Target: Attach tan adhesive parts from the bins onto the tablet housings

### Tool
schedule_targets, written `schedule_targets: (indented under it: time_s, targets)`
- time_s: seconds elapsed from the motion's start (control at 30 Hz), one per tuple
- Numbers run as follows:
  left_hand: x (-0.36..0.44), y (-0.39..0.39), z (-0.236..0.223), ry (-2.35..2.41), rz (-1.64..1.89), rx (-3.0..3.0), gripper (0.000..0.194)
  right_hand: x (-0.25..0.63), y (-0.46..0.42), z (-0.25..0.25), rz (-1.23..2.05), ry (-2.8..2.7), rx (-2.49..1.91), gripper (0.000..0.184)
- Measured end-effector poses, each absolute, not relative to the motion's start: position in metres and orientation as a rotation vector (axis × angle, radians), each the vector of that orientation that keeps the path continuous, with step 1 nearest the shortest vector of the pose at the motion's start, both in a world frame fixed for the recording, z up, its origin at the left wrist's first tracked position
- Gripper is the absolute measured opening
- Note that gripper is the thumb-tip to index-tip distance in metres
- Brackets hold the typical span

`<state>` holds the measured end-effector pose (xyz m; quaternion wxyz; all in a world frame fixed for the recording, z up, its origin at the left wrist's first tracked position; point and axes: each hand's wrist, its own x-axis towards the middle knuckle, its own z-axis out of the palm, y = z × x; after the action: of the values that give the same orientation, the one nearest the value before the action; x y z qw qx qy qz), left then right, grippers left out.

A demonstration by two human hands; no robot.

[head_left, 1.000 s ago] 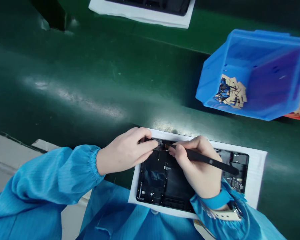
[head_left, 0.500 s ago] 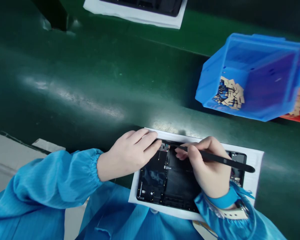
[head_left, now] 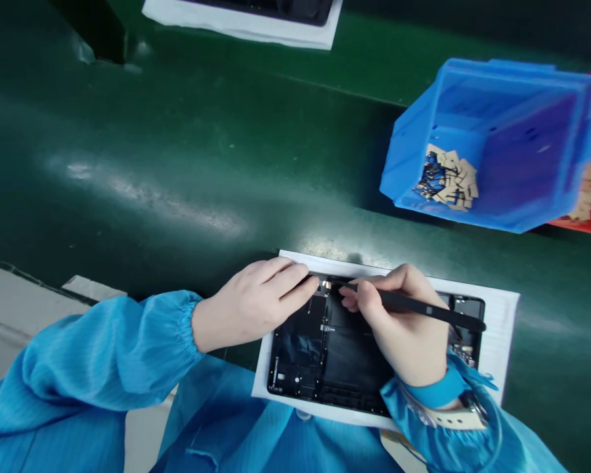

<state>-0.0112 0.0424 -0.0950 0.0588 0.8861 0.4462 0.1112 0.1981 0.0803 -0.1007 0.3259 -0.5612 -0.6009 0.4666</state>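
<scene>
An opened tablet (head_left: 354, 358), with black innards and small circuit parts showing, lies on a white sheet (head_left: 497, 328) in front of me. My left hand (head_left: 256, 302) rests over its upper left corner, fingers stretched out and fingertips on the frame's top edge; the thumb is out of sight. Pinched in my right hand (head_left: 404, 328) is a slim black pair of tweezers (head_left: 423, 307), its rounded back end pointing right. Its tip reaches the tablet's upper edge, close to my left fingertips. Whether the tip grips anything is too small to tell.
A blue bin (head_left: 512, 157) with small beige-tabbed parts (head_left: 453, 180) stands at the right, partly in front of a red bin (head_left: 588, 203). Another black device (head_left: 295, 8) lies on a white sheet at the top of the green table (head_left: 177, 131). A dark post (head_left: 96, 29) rises at upper left.
The tweezers and my right hand have shifted slightly left, and the tweezers' angle has changed a little. My left hand stays at the tablet's corner. The whole view has shifted slightly.
</scene>
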Motion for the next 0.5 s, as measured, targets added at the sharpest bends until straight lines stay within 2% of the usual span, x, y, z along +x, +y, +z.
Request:
schedule_targets:
  time_s: [0.2, 0.33, 0.5]
  targets:
    - [-0.006, 0.054, -0.092, 1.317, 0.177, 2.600, 0.051, 0.212, 0.083, -0.075, 0.992, -1.695, -1.253, 0.008]
    - [-0.014, 0.055, -0.096, 1.244, 0.324, 2.567, 0.050, 0.205, 0.072, -0.062, 0.724, -2.175, -1.284, 0.005]
    - [-0.025, 0.048, -0.099, 1.198, 0.467, 2.572, 0.032, 0.178, 0.047, -0.080, 0.238, -2.630, -1.391, 0.024]
